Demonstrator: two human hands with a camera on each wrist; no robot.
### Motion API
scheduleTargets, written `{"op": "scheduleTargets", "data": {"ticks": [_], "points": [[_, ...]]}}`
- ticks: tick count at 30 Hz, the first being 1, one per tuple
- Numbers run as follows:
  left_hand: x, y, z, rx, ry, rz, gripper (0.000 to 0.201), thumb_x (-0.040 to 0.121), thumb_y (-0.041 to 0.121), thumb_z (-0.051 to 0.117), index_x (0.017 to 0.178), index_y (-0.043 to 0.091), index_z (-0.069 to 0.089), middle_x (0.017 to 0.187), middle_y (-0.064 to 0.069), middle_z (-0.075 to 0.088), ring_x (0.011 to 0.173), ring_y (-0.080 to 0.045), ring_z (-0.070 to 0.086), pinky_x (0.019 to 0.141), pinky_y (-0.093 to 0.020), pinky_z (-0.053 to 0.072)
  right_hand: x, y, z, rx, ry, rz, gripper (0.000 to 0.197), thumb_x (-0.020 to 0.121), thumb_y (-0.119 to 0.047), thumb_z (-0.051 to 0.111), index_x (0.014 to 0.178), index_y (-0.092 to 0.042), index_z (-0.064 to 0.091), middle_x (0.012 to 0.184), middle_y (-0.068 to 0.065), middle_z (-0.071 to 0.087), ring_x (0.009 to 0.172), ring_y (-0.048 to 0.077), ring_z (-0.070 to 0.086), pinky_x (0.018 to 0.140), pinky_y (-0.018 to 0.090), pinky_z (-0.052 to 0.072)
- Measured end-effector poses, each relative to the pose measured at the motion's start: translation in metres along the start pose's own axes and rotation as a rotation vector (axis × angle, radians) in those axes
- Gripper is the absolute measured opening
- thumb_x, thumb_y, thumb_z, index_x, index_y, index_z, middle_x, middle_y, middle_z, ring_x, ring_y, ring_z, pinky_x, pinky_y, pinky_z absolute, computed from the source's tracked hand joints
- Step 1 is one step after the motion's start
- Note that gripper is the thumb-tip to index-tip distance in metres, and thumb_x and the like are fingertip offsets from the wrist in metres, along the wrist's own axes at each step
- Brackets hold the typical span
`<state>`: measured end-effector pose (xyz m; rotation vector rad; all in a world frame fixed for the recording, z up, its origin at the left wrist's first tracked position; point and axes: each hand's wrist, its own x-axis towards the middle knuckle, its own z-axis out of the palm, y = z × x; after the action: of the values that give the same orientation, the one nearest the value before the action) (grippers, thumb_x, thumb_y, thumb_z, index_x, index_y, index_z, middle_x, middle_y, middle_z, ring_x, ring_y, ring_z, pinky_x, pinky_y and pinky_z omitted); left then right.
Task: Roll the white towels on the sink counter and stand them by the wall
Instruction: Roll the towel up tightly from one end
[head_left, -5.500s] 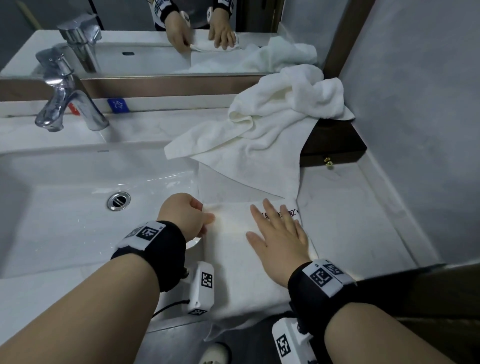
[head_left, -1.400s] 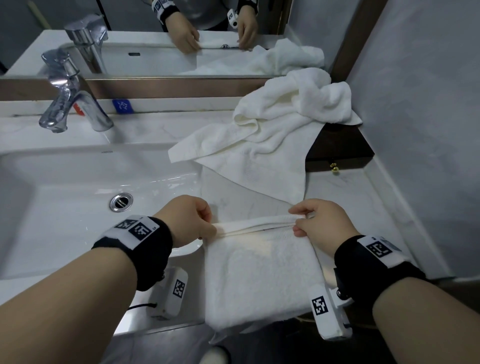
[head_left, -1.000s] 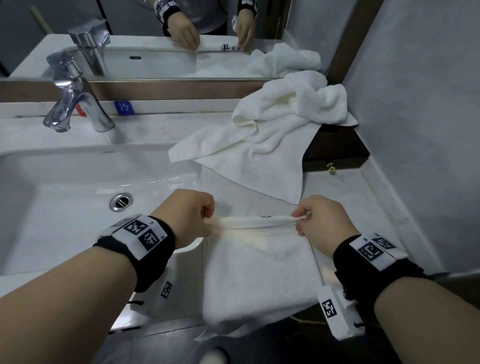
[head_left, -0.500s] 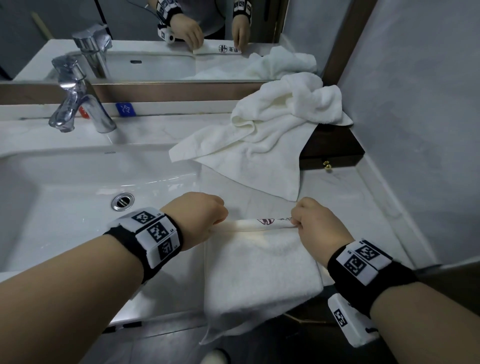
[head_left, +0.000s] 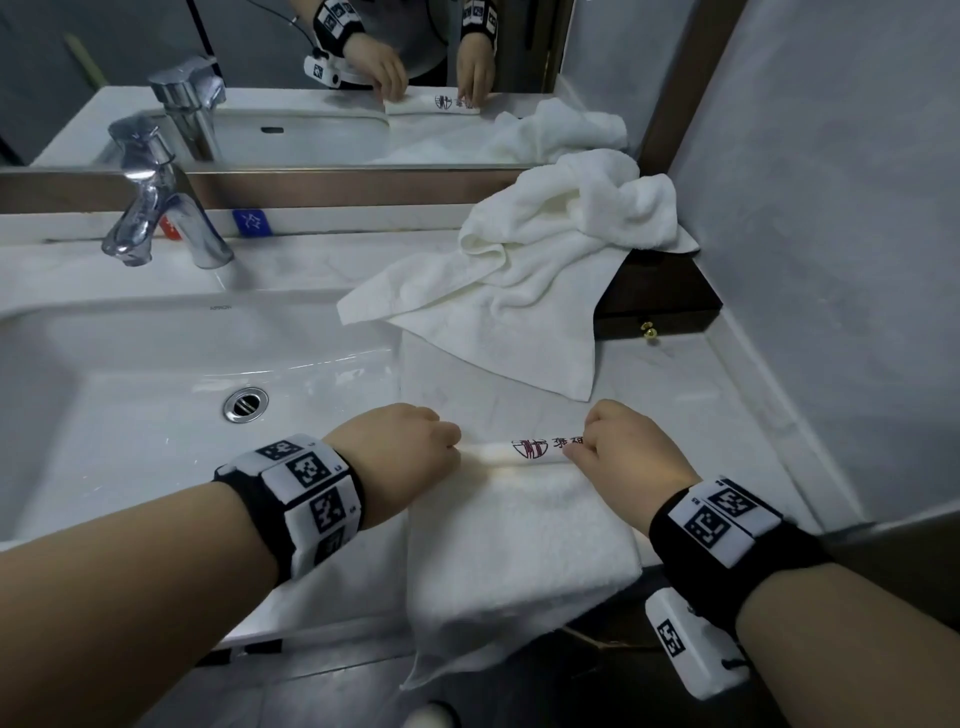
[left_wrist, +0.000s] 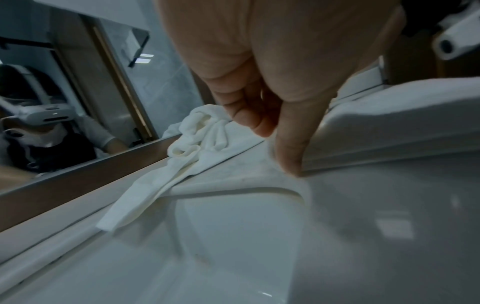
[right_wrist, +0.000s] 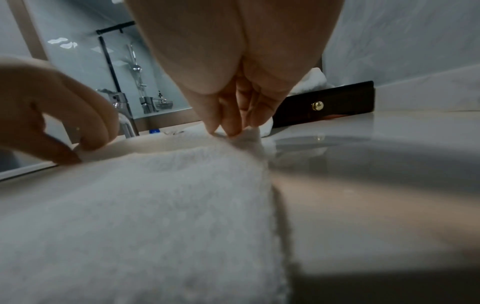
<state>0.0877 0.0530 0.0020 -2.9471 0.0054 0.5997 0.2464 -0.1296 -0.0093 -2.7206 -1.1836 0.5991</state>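
A folded white towel (head_left: 514, 540) lies on the counter in front of me, its near end hanging over the front edge. Its far edge is turned over into a thin roll (head_left: 519, 450) that shows a red logo. My left hand (head_left: 400, 454) pinches the roll's left end and my right hand (head_left: 623, 457) pinches its right end, fingers curled. The right wrist view shows my right fingertips (right_wrist: 231, 131) on the towel's (right_wrist: 145, 216) far corner and my left hand (right_wrist: 64, 127) opposite. A second white towel (head_left: 545, 270) lies crumpled at the back right.
The white sink basin (head_left: 156, 405) with its drain (head_left: 245, 404) lies to the left, and a chrome faucet (head_left: 156, 208) stands behind it. A dark wooden box (head_left: 660, 306) with a brass knob sits under the crumpled towel. The grey wall (head_left: 831, 260) bounds the right side; a mirror (head_left: 311, 78) runs along the back.
Both hands have turned the towel's far edge over toward me into a thin roll, and the red logo now faces up. The crumpled towel has not moved.
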Motion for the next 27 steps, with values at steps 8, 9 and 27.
{"op": "scheduleTargets", "data": {"ticks": [8,9,27], "points": [[0.003,0.016,-0.016,0.037,-0.164,-0.019,0.026,0.096,0.007,0.042,0.114,0.011,0.06,0.116,-0.003,0.052,0.103,-0.025,0.052,0.078,-0.032,0.042,0.006,-0.007,-0.008,0.014,0.018,0.022,0.024,0.092,-0.025,0.063,0.075,-0.016,0.049,0.096,0.003,0.052,0.084,0.02,0.052,0.069,0.027,0.036],[0.006,0.017,-0.018,0.031,-0.193,-0.029,0.026,0.097,0.008,0.041,0.115,0.011,0.06,0.116,-0.004,0.052,0.103,-0.025,0.053,0.077,-0.032,0.041,0.005,-0.006,-0.008,0.03,0.019,0.016,0.013,0.092,-0.023,0.063,0.086,-0.016,0.054,0.099,0.003,0.054,0.089,0.021,0.054,0.072,0.028,0.039],[0.015,-0.004,0.005,-0.475,-0.135,-0.253,0.016,0.092,0.037,0.058,0.093,0.021,0.055,0.096,0.001,0.062,0.085,-0.022,0.059,0.068,-0.031,0.045,0.005,0.002,0.0,-0.011,-0.008,-0.074,0.007,0.09,-0.013,0.062,0.093,-0.015,0.056,0.1,0.001,0.056,0.086,0.019,0.051,0.069,0.027,0.035]]}}
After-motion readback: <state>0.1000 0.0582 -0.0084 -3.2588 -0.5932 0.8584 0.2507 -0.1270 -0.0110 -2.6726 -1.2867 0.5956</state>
